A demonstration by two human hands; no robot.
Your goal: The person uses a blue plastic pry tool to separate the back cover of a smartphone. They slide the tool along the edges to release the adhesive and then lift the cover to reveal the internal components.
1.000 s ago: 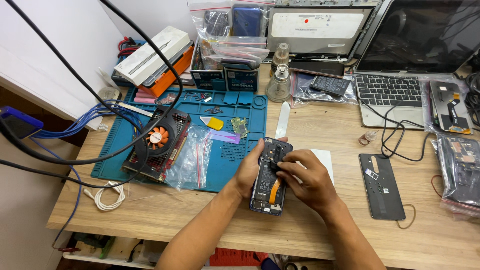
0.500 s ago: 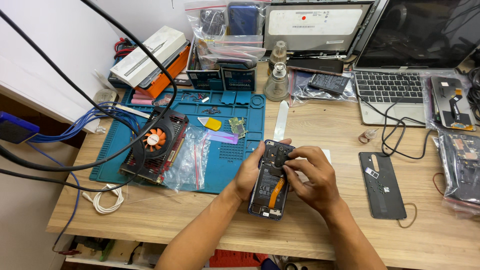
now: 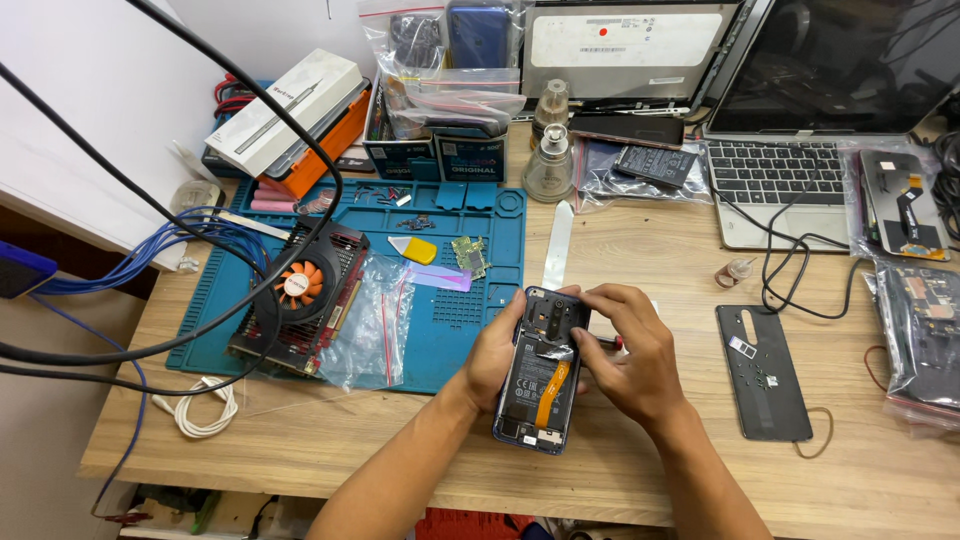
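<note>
- Opened phone is lying near the table's near edge, beside the blue mat's right edge.
- Left hand is gripping its left side.
- Right hand is pinching a small tool at its top.
- Bare wood is lying open rightward, toward the black back cover.

Both forearms come up from the bottom edge and converge toward the middle. The left hand is cupped, palm turned inward, its fingers hidden from view, thumb lying along the near side in a closed grip. The right hand arches over from the other side, wrist bent, fingers curled down and pinched together at their tips.
</note>
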